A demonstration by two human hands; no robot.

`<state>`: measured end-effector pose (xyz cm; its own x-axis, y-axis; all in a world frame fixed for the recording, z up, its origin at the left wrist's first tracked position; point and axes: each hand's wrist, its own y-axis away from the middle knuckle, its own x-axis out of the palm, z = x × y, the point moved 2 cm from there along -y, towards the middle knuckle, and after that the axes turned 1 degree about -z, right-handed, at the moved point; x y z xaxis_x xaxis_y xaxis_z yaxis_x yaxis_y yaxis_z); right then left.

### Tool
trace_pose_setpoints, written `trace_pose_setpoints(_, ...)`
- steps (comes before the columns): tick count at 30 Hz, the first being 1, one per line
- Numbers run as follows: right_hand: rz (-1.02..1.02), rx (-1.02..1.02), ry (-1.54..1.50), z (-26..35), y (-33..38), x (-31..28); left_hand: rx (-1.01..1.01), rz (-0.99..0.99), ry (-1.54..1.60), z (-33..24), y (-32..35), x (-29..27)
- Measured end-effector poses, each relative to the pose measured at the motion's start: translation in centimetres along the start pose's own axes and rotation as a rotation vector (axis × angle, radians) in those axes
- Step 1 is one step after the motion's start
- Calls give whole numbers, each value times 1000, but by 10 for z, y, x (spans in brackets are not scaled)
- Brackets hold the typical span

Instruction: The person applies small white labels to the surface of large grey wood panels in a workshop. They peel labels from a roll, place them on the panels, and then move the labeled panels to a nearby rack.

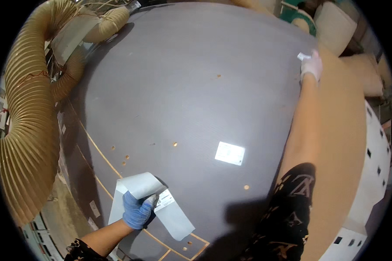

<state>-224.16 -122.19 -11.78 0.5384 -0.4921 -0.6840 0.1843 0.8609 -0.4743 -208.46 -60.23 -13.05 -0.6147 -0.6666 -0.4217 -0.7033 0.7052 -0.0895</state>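
Note:
In a blue glove, my left hand [138, 210] grips a curled strip of pale label backing paper [175, 221] low in the view. A white printed label [164, 199] sits on that strip beside my thumb. My right arm stretches far forward along the right edge of a large grey board [191, 100]. At its end my right hand [312, 68], in a white glove, is by a small white label [303, 56] near that edge. Its fingers are blurred, so whether they press or pinch the label cannot be made out. Another white label [230, 153] lies flat on the board, right of centre.
A thick ribbed hose [28, 130] curves down the left side. Drilled holes [175, 144] and tan grooves [101, 150] mark the board. Bare brown board [339, 143] lies along the right, beside a white panel with dark slots [362, 187]. Someone in green [298, 19] is partly visible at the far right.

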Motion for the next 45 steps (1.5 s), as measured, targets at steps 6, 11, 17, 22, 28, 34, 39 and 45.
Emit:
trace_pose_setpoints(6,398,-363,494,31,24,-27,-125,25,198,1,3,4)
trace_pose_setpoints(11,293,-296,412,39,52,-31,6,-22,80,-3,4,5)
trace_pose_setpoints(17,429,-327,504,59,101,-66,145,37,-123,1,-2,-3)
trace_pose_setpoints(22,523,-463,383,63,186,-136,141,19,-295,14,1,-6)
trace_pose_setpoints(28,823,-513,214,86,369,-233,-5,91,-89,20,1,-14)
trace_pose_setpoints(34,940,-478,102,102,514,-342,-94,36,570,10,124,-100)
trace_pose_setpoints(39,1201,74,-711,123,635,-444,-1,158,509,17,208,-258)
trace_pose_setpoints(45,1361,149,-1179,190,783,-540,56,33,564,27,287,-383)
